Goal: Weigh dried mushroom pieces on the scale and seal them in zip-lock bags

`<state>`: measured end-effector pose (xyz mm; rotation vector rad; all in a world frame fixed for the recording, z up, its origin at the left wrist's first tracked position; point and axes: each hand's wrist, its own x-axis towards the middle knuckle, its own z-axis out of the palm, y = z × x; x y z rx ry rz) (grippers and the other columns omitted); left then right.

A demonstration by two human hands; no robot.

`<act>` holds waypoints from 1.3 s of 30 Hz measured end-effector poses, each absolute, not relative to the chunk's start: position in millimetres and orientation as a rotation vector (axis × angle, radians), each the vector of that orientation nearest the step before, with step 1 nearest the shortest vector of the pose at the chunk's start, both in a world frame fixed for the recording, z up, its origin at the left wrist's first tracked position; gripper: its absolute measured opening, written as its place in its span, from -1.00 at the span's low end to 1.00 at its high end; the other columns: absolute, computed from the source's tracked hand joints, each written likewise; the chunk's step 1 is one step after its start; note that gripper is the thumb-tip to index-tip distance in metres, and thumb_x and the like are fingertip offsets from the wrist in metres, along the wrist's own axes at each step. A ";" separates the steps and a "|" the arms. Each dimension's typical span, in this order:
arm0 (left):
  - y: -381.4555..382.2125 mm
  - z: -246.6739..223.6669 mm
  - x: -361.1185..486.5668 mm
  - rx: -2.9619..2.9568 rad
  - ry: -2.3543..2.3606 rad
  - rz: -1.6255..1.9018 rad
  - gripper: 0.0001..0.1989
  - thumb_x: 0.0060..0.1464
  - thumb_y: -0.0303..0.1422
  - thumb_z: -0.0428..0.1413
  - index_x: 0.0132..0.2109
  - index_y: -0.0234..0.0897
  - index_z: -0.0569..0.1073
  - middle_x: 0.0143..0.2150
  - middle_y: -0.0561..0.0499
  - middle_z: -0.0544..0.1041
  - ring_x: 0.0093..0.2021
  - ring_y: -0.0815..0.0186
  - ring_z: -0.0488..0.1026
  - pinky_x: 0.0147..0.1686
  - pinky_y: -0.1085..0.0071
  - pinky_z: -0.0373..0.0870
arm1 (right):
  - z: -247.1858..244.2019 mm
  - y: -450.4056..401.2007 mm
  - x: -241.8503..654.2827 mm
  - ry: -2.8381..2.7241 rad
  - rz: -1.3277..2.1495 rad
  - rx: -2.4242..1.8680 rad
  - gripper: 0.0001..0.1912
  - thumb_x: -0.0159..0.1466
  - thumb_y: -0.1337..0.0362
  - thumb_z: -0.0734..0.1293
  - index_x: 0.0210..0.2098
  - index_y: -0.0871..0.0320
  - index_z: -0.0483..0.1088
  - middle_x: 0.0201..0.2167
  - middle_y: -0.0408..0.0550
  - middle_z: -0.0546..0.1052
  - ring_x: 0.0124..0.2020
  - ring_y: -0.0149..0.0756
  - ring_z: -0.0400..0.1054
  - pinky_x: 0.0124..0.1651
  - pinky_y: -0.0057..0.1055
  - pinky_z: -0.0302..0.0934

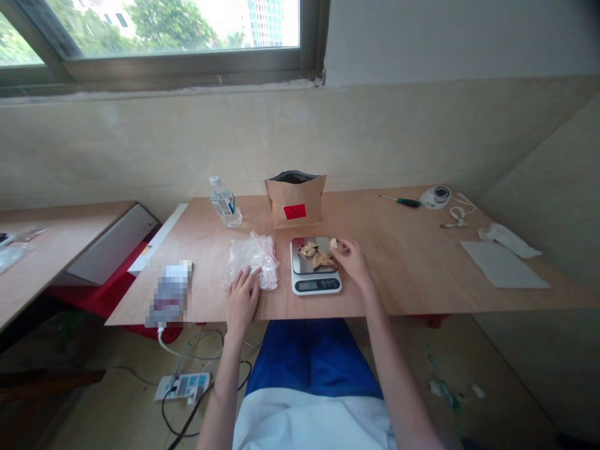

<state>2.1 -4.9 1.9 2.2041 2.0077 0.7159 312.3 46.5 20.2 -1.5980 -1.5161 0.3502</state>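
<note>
A white kitchen scale with a steel plate stands near the table's front edge. Several tan, dried-looking pieces lie on its plate. At the plate's right edge my right hand pinches a small pale piece between thumb and fingers. My left hand lies with spread fingers on the lower edge of some clear zip bags, left of the scale. Behind the scale a brown paper pouch with a red label stands upright, its top open.
A water bottle stands left of the pouch. A phone on a cable lies at the front left. Toward the right are a screwdriver, a white camera, a cable and a white sheet.
</note>
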 end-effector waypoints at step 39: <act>-8.3 3.8 0.9 2.075 2.049 0.916 -0.69 0.17 -0.36 -0.14 -0.06 -0.14 0.45 0.11 -0.01 0.41 0.19 0.19 0.22 0.13 0.19 0.09 | -10.6 10.4 314.5 -1.043 0.636 -1.528 -0.54 0.21 -0.01 0.18 -0.12 0.22 0.40 -0.08 0.17 0.46 -0.07 -0.13 0.35 -0.03 -0.19 0.22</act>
